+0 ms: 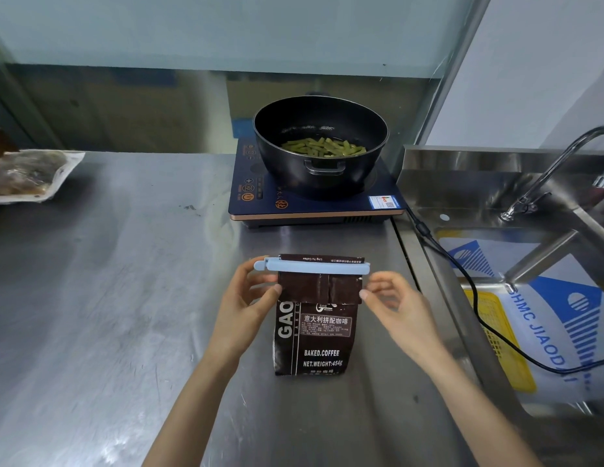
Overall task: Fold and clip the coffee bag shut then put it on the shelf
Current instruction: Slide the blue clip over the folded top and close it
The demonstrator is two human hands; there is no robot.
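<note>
A dark brown coffee bag [315, 342] stands upright on the steel counter, its top folded over toward me. A pale blue clip [312, 266] lies across the fold, spanning the bag's full width. My left hand [250, 298] holds the bag's left side, fingers at the clip's hinge end and thumb on the folded flap. My right hand [391, 298] is at the right side, thumb tip touching the flap's right corner, fingers curled just under the clip's right end. No shelf is in view.
A black pot [322, 143] with green bean pieces sits on a blue induction cooker [314, 200] behind the bag. A steel sink [529, 264] with a tap [556, 166] is on the right, a black cable running along its edge. A sealed food pack [27, 175] lies far left.
</note>
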